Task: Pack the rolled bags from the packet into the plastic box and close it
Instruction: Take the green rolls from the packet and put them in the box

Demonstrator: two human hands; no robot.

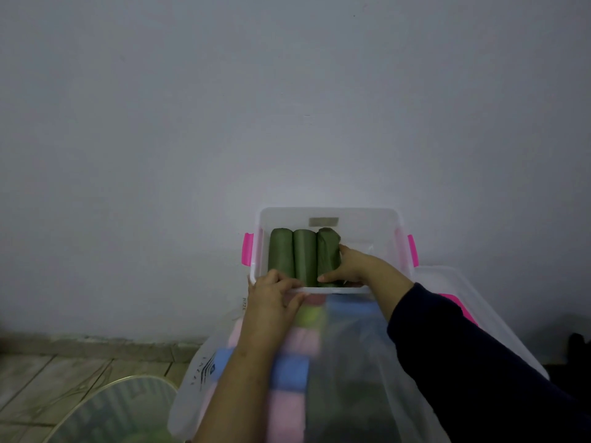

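A clear plastic box (329,214) with pink latches (248,249) stands open against the wall. Three dark green rolled bags lie side by side in its left half: the left roll (281,252), the middle roll (304,255) and the right roll (327,251). My right hand (350,266) reaches into the box and is closed around the right roll. My left hand (275,294) grips the box's near rim at its left corner. In front of the box lies a clear plastic packet (287,362) holding several pink, blue and green rolls.
A clear lid (473,311) with a pink part lies to the right of the box, under my right sleeve. A round glass-topped thing (112,407) sits at the lower left on the tiled floor (38,375). The wall rises directly behind the box.
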